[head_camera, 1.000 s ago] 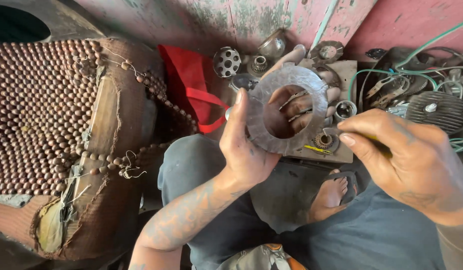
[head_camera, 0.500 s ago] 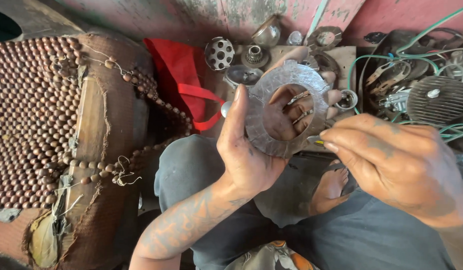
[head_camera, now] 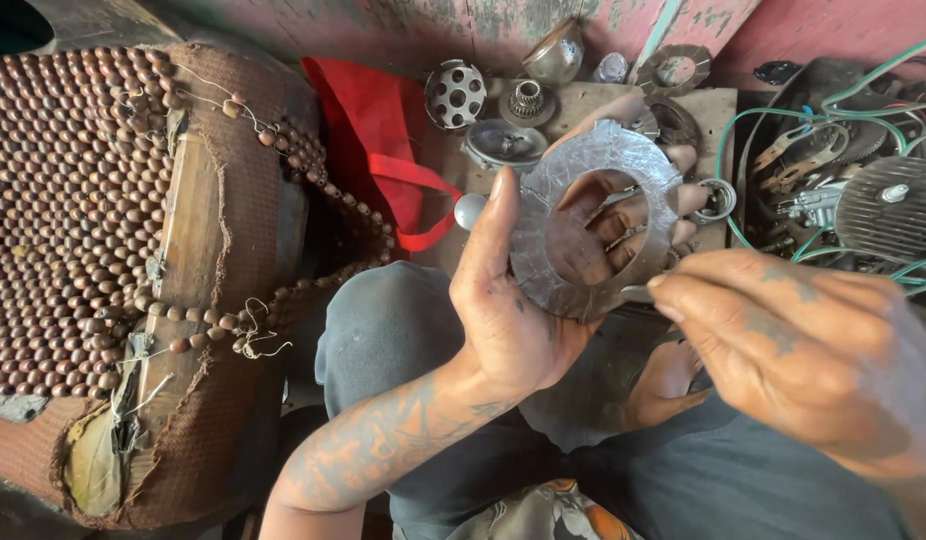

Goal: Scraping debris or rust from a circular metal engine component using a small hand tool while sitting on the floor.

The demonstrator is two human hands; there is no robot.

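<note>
Your left hand point(head_camera: 523, 310) grasps the grey metal ring point(head_camera: 595, 218), thumb on its 9 o'clock edge, fingers behind. Your right hand point(head_camera: 793, 350), at the ring's 4 o'clock, pinches closed; contents indiscernible. Red bag point(head_camera: 383, 150) at 10 o'clock.

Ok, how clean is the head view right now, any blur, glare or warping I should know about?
Head view: the left hand and the grey ring disc are fairly sharp, with only a dull sheen on the disc; the right hand is soft, close to the lens. Light is flat, with dim bottom corners. The beaded seat cover bulges at the left edge, wide-angle distortion.
</note>
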